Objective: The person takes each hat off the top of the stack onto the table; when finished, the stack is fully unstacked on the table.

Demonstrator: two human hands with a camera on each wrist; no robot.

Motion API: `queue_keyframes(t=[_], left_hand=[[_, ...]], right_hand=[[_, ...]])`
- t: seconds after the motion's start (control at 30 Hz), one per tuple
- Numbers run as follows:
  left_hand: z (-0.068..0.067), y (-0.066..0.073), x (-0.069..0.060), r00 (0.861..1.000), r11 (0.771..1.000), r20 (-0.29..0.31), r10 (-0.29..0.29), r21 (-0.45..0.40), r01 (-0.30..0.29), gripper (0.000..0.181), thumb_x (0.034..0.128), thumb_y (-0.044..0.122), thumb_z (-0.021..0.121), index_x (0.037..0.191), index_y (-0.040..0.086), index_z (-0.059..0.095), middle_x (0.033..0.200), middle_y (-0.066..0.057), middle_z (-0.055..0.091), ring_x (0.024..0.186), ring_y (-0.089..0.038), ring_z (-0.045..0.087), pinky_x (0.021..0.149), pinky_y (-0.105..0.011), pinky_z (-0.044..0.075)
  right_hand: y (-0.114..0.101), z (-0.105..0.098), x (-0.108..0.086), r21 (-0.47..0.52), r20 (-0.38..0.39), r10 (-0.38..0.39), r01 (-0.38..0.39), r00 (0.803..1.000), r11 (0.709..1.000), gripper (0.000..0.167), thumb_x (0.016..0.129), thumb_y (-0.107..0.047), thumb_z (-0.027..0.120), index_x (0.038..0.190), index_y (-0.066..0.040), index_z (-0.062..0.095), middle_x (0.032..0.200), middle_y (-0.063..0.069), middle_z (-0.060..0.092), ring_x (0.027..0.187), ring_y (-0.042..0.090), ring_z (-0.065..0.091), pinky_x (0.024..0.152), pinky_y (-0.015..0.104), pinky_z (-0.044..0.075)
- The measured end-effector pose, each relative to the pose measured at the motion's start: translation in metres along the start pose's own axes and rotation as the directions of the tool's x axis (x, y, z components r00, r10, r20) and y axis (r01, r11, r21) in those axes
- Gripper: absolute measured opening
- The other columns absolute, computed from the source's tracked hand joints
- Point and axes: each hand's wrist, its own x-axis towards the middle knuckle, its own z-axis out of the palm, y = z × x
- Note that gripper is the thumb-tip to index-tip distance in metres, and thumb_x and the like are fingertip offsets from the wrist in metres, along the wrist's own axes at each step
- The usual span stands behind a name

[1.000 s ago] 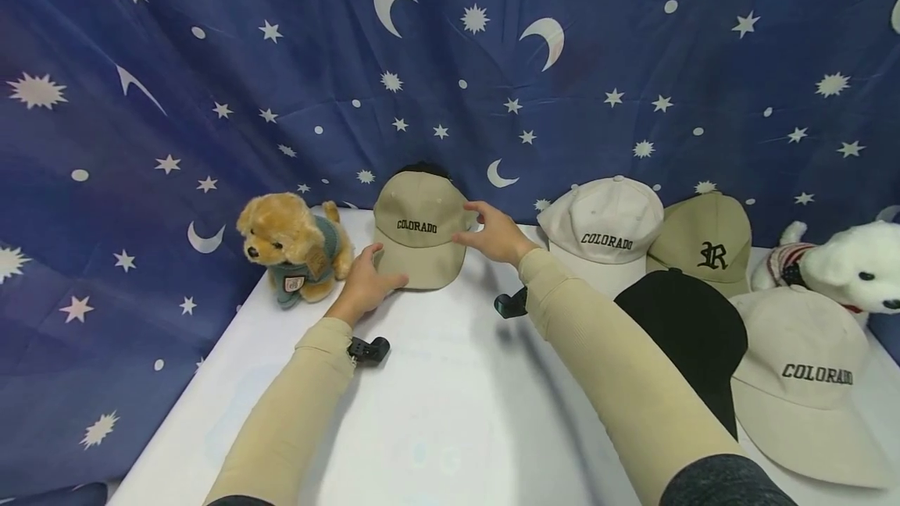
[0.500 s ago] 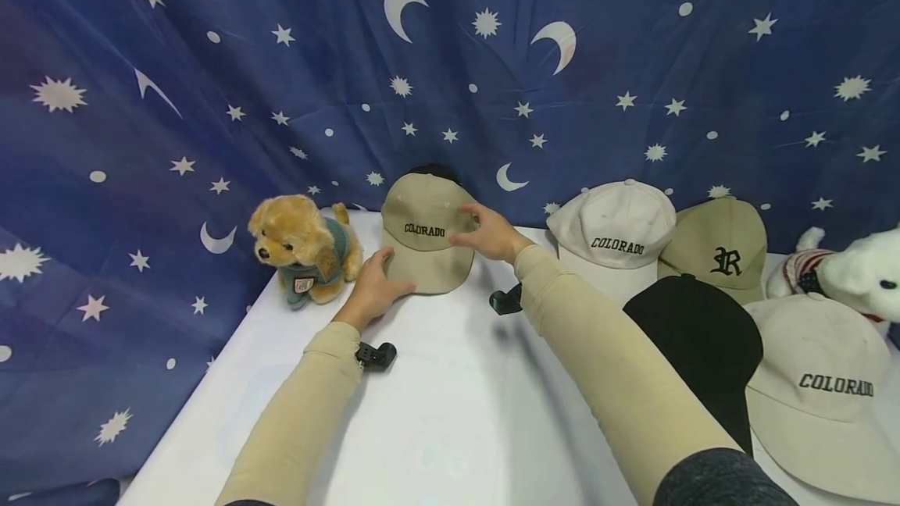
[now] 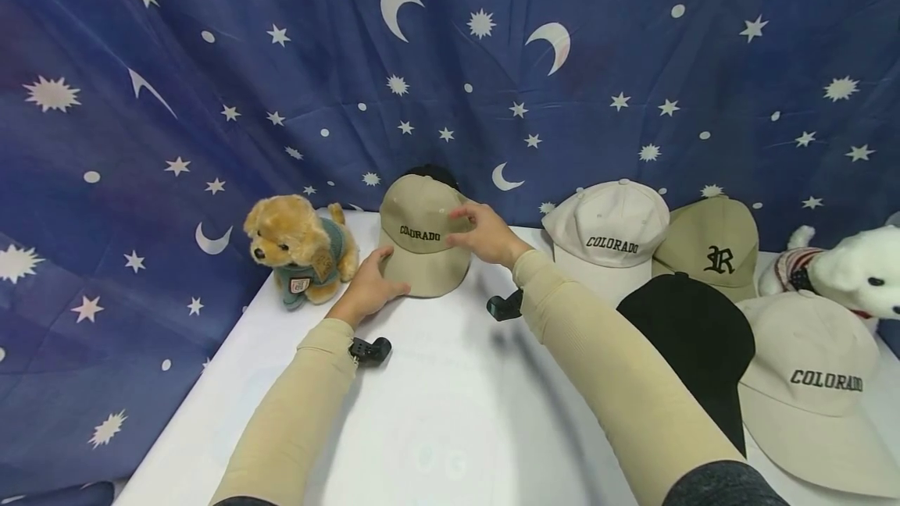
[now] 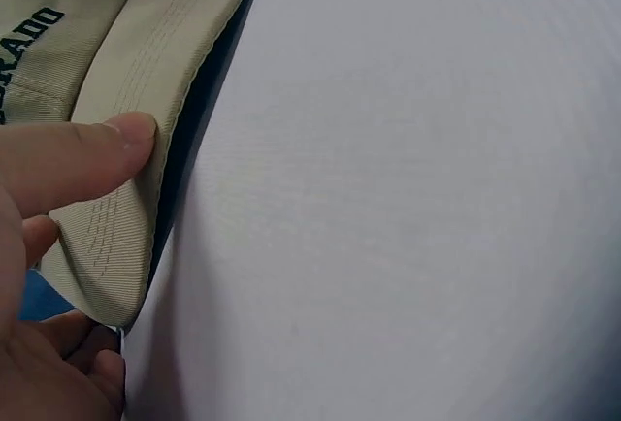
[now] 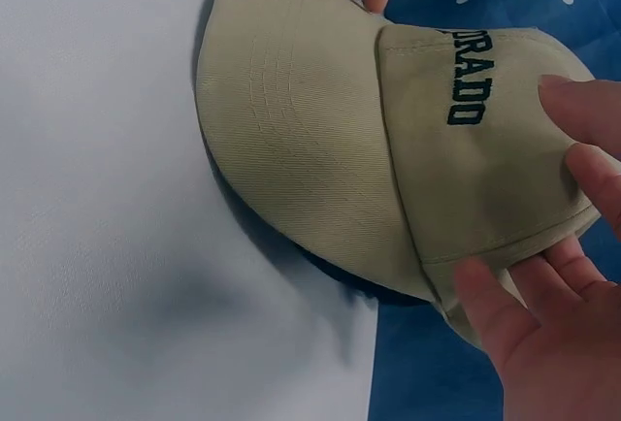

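A beige baseball cap [image 3: 425,201] with COLORADO lettering leans upright at the back of the table, brim toward me. My left hand [image 3: 370,287] grips the brim's left side; in the left wrist view the thumb [image 4: 107,154] lies on top of the brim [image 4: 116,237], with fingers at its edge. On the right of the crown, my right hand [image 3: 488,235] holds the cap. The right wrist view shows some fingertips over the crown [image 5: 485,169] and others tucked beneath its lower edge. A black rounded top [image 3: 432,172] peeks out behind the cap, mostly hidden.
A brown plush dog [image 3: 295,244] in a green vest sits left of the cap. To the right are a white cap [image 3: 612,213], an olive cap [image 3: 717,233], a black cap [image 3: 685,334], a cream cap [image 3: 808,350] and a white plush dog [image 3: 858,268]. A starry blue curtain [image 3: 316,53] hangs behind.
The right hand has moved a little left, its fingertips farther over the crown. The cap has barely shifted, and the left hand stays at the brim. The head view has shifted slightly.
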Motion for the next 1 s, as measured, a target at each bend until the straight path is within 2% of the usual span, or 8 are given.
queue_keyframes(t=[0.23,0.53,0.87,1.0], left_hand=[[0.004,0.000,-0.001,0.998,0.998,-0.035,0.057,0.018,-0.057,0.083,0.0840,0.009,0.078,0.153,0.004,0.034,0.157,-0.023,0.025,0.146,-0.038,0.021,0.119,-0.048,0.016],[0.005,0.009,-0.008,0.998,1.000,-0.066,0.018,-0.020,-0.019,0.077,0.0855,0.011,0.077,0.151,0.009,0.037,0.158,-0.025,0.017,0.145,-0.042,0.021,0.118,-0.051,0.017],[0.003,0.020,-0.019,0.999,0.999,-0.010,0.031,-0.009,-0.031,0.081,0.0836,0.023,0.079,0.151,0.011,0.037,0.159,-0.025,0.011,0.143,-0.044,0.021,0.116,-0.054,0.020],[0.004,0.025,-0.025,0.998,0.999,0.029,0.050,-0.006,-0.050,0.082,0.0828,0.026,0.081,0.151,0.011,0.037,0.157,-0.025,0.017,0.142,-0.042,0.025,0.116,-0.053,0.021]], right_hand=[[-0.002,0.002,-0.004,0.001,-0.023,-0.023,0.024,0.999,1.000,0.044,0.086,-0.010,0.074,0.127,0.002,0.062,0.133,0.014,0.057,0.128,0.031,0.046,0.112,0.043,0.031],[-0.004,0.002,-0.010,-0.048,-0.038,-0.006,0.004,0.999,0.999,0.050,0.087,-0.018,0.074,0.133,-0.003,0.061,0.135,0.016,0.049,0.122,0.029,0.043,0.107,0.043,0.035],[-0.006,-0.011,-0.021,-0.058,-0.058,0.010,-0.014,0.998,0.998,0.052,0.088,-0.022,0.076,0.136,-0.007,0.060,0.136,0.015,0.045,0.122,0.032,0.045,0.105,0.044,0.038],[-0.008,-0.018,-0.030,-0.054,-0.061,0.006,-0.009,0.998,0.999,0.052,0.089,-0.021,0.075,0.137,-0.007,0.060,0.137,0.015,0.045,0.124,0.034,0.046,0.106,0.045,0.038]])
